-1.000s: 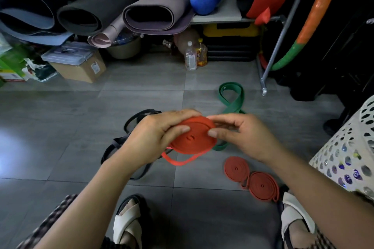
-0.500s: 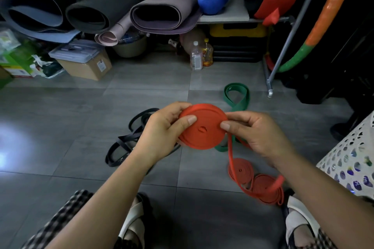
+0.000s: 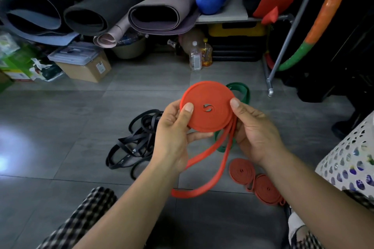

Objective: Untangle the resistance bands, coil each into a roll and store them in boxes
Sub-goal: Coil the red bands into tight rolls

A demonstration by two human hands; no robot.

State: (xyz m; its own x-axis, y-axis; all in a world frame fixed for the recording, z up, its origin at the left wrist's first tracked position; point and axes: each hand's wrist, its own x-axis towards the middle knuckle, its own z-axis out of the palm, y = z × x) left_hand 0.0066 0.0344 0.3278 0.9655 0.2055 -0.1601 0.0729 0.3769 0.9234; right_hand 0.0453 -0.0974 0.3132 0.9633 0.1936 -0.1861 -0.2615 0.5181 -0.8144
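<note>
I hold a coiled orange band [image 3: 208, 105] upright between both hands, its flat face toward me. My left hand [image 3: 174, 133] pinches its left rim and my right hand [image 3: 253, 133] pinches its right rim. A long loose loop of the same band hangs down from the coil toward my lap. On the grey floor a tangle of black bands [image 3: 133, 143] lies to the left, and a green band [image 3: 240, 93] shows partly behind the coil. Two linked orange rolls [image 3: 255, 180] rest on the floor at the lower right.
A cardboard box with a clear plastic lidded box [image 3: 81, 60] stands at the back left under rolled mats [image 3: 162, 12]. A white perforated basket [image 3: 352, 159] is at the right edge. Two bottles [image 3: 196, 56] and a metal rack leg [image 3: 271, 87] stand behind.
The coil has been lifted and turned to face me, and its loose tail has grown from a small loop into a long one hanging down. The view has shifted closer.
</note>
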